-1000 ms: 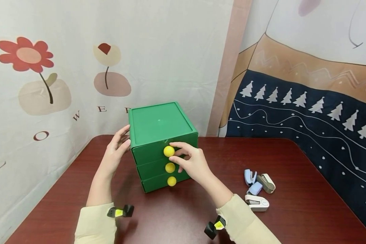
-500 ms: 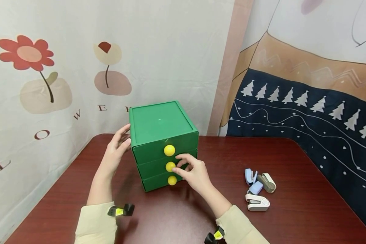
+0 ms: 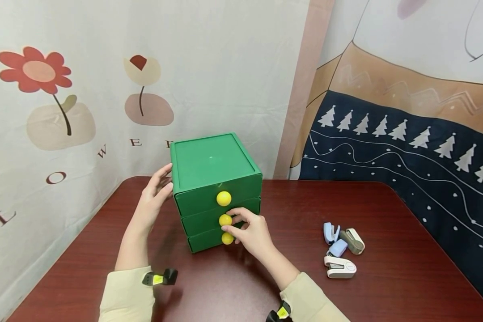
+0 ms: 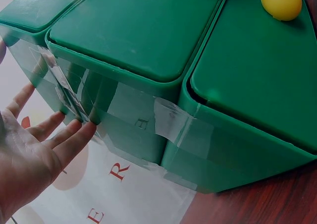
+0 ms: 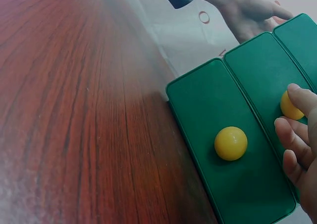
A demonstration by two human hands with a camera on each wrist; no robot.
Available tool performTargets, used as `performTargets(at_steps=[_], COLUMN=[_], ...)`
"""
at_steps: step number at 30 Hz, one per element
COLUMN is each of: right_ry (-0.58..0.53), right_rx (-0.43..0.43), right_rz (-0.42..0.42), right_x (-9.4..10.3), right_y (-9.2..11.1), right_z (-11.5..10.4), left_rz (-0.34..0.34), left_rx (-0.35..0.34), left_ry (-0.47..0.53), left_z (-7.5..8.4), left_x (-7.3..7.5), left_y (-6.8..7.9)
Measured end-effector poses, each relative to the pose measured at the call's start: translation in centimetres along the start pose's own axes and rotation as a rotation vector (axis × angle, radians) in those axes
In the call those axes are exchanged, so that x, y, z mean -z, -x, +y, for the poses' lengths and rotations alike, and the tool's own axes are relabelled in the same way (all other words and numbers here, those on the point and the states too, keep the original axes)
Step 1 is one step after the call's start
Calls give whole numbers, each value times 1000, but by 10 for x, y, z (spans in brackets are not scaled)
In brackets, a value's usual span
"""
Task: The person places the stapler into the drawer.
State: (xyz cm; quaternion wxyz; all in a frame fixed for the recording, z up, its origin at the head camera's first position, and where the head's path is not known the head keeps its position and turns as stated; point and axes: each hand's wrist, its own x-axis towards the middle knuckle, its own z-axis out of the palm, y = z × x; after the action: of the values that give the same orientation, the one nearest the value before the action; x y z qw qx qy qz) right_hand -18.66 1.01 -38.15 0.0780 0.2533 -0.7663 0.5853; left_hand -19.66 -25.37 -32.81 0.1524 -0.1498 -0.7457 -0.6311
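A green three-drawer cabinet (image 3: 211, 161) stands on the table, each drawer front bearing a round yellow knob. My right hand (image 3: 251, 228) pinches the middle knob (image 3: 225, 220) between thumb and fingers, as the right wrist view also shows around that knob (image 5: 290, 107). Above it is the top knob (image 3: 223, 198); the bottom knob (image 3: 227, 238) is partly covered by the hand. All drawers look closed. My left hand (image 3: 153, 197) has its fingers extended against the cabinet's left side; in the left wrist view the fingertips (image 4: 88, 130) meet the side, where clear tape is stuck.
Several small staplers lie grouped at the right of the dark red table (image 3: 306, 210): a white one (image 3: 340, 268), a grey-and-white one (image 3: 352, 241) and light blue ones (image 3: 336, 248). Printed curtains (image 3: 225, 67) hang behind the table.
My right hand has let go of the top knob and moved down to the middle knob, now pinching it. The left hand and cabinet have stayed in place.
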Motion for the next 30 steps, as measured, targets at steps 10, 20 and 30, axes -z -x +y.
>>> performTargets(at_steps=[10,20,30], right_ry=[14,20,9], right_rx=[63,129,208], right_rz=[-31,-100,-152], right_x=[5,18,28], right_y=[13,34,52], right_z=[14,2,-2], left_rz=[-7,-7,1], left_rx=[0,-7,-6], left_ry=[-10,-14,-23], left_z=[-3,-3,-1], left_x=[1,2,1], left_y=[0,0,1])
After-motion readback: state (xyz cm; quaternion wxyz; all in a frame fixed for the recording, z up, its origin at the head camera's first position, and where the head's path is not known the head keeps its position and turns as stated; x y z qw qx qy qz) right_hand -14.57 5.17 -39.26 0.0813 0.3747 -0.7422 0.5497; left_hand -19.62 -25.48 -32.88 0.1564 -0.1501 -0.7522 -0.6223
